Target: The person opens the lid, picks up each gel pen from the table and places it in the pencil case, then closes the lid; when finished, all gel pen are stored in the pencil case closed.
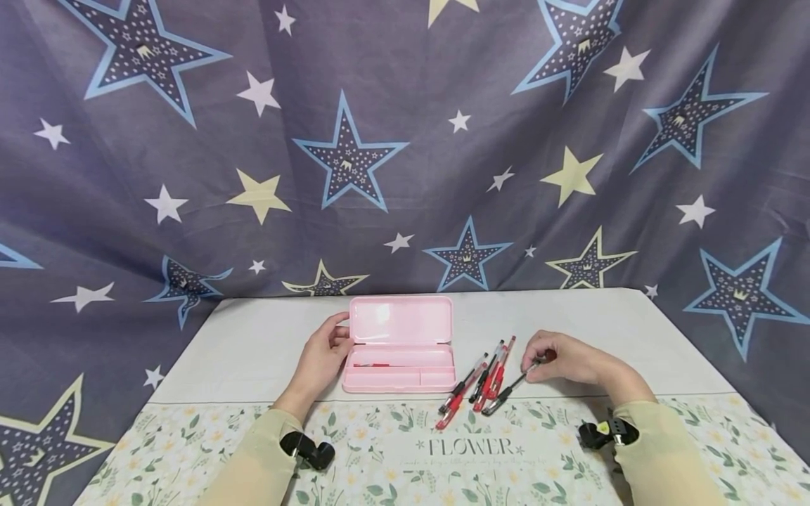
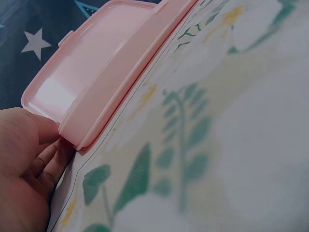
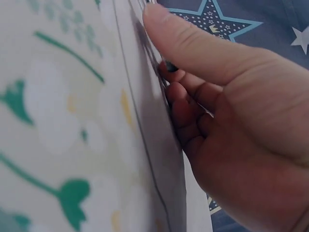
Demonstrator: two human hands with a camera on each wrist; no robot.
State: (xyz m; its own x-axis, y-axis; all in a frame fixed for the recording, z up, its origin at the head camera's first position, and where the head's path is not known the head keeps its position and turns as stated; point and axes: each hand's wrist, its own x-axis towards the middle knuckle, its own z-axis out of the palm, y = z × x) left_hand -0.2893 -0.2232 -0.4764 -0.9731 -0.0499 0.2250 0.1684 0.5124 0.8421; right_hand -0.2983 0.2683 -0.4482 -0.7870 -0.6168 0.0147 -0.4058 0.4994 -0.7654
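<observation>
A pink pencil case (image 1: 400, 351) lies open at the middle of the table, its lid (image 1: 401, 320) tipped back, and a red pen (image 1: 373, 365) lies in its tray. My left hand (image 1: 325, 355) holds the case's left end, thumb by the lid corner and fingers curled against the base. The left wrist view shows that hand (image 2: 29, 169) at the case's corner (image 2: 91, 116). Several red and black pens (image 1: 481, 379) lie loose to the right of the case. My right hand (image 1: 557, 355) pinches the upper end of a black pen (image 1: 509, 388) lying on the table. Close up, the right hand (image 3: 231, 121) has its thumb over curled fingers.
A floral tablecloth (image 1: 468, 450) printed with "FLOWER" covers the near half of the white table (image 1: 253, 337). A star-patterned curtain (image 1: 405, 154) hangs right behind the table and drapes past both sides. Black wrist mounts (image 1: 308, 450) sit on both sleeves.
</observation>
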